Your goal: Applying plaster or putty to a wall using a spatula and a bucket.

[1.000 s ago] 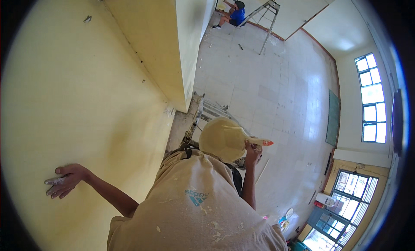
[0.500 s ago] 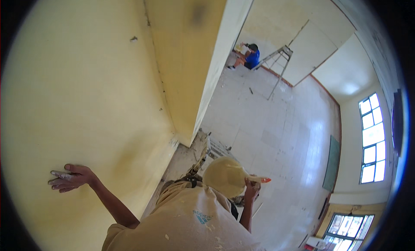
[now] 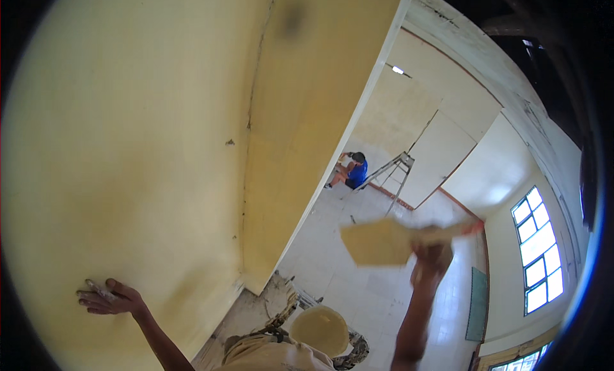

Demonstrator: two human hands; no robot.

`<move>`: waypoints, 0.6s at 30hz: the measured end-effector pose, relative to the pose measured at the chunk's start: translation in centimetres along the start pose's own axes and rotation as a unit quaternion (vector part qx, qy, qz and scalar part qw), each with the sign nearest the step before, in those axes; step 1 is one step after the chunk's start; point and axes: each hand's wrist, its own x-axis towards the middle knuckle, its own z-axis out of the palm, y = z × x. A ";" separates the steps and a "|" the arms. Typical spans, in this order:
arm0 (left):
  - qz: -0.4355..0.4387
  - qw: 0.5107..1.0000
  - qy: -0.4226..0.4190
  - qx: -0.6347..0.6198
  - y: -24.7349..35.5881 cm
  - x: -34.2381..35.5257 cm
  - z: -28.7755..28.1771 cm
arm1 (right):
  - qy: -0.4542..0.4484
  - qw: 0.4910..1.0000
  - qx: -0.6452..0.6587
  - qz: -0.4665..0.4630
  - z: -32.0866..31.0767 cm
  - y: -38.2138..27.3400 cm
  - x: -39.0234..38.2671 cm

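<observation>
Fingers apart, my left hand [image 3: 109, 299] is at the yellow wall [image 3: 147, 198], with pale smears on its fingers; whether the whole palm touches is hard to tell. My right hand [image 3: 433, 251] is closed round the handle of a wide paintbrush [image 3: 377, 243]. Its broad yellow-coated head points left toward the wall edge, and the red handle end points right; both are blurred by motion. Below the brush, in front of my body, is a round pale-yellow paint container [image 3: 320, 331]. The brush is apart from both the container and the wall.
A stepladder [image 3: 401, 170] stands across the room beside a seated person in blue [image 3: 357, 171] by the far wall. The yellow projecting wall section [image 3: 313, 109] ends in a white edge. Metal ladder parts [image 3: 307, 301] show near the container. Windows [image 3: 540, 249] are at the right.
My right hand has lifted the paintbrush up and away from the container. The view has tilted upward, showing more of the upper wall and ceiling. My left hand stays at the wall.
</observation>
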 end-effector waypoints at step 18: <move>0.025 1.000 0.002 0.002 -1.4 -1.4 1.0 | 0.011 0.830 -0.404 -0.386 24.8 -19.1 27.1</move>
